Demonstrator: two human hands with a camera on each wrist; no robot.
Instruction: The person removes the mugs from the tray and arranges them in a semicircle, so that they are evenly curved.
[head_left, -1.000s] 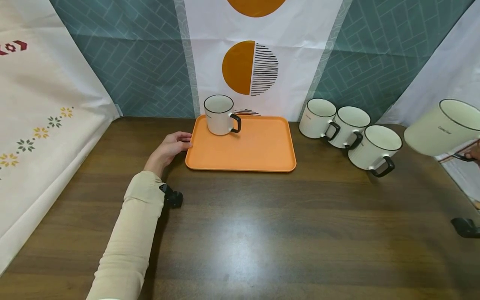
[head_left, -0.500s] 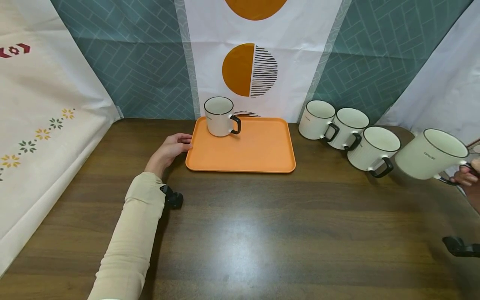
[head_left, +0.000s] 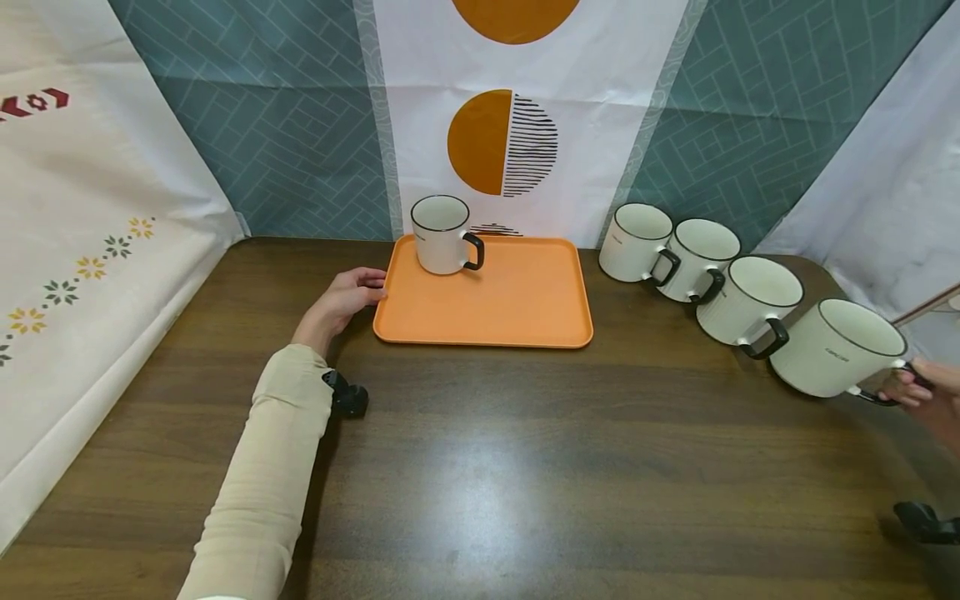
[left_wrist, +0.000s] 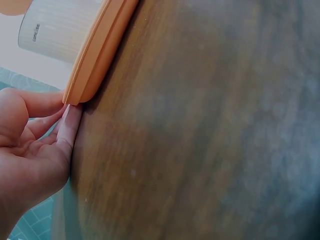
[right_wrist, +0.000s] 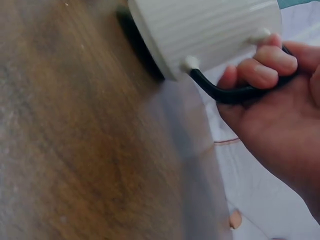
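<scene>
My left hand (head_left: pixel 339 302) pinches the left edge of the orange rectangular tray (head_left: pixel 487 308). In the left wrist view, thumb and index finger (left_wrist: pixel 47 103) meet at its rim. A white mug (head_left: pixel 437 250) with dark rim and black handle stands upright at the tray's back left. At the far right my right hand (head_left: pixel 918 392) grips the black handle (right_wrist: pixel 225 95) of a larger white mug (head_left: pixel 832 354). In the right wrist view, its fingers (right_wrist: pixel 262 70) curl round that handle. The large mug is right over the table with a shadow beside its base.
Left of the held mug, three white mugs (head_left: pixel 633 250) (head_left: pixel 693 262) (head_left: pixel 742 304) with black handles stand in a slanting row, growing in size. A patterned cloth (head_left: pixel 300 150) hangs behind the brown table (head_left: pixel 480 467); white cloths hang at both sides.
My right hand has brought the large mug in from the right edge, leftward and down to the table beside the row. The left hand has stayed at the tray.
</scene>
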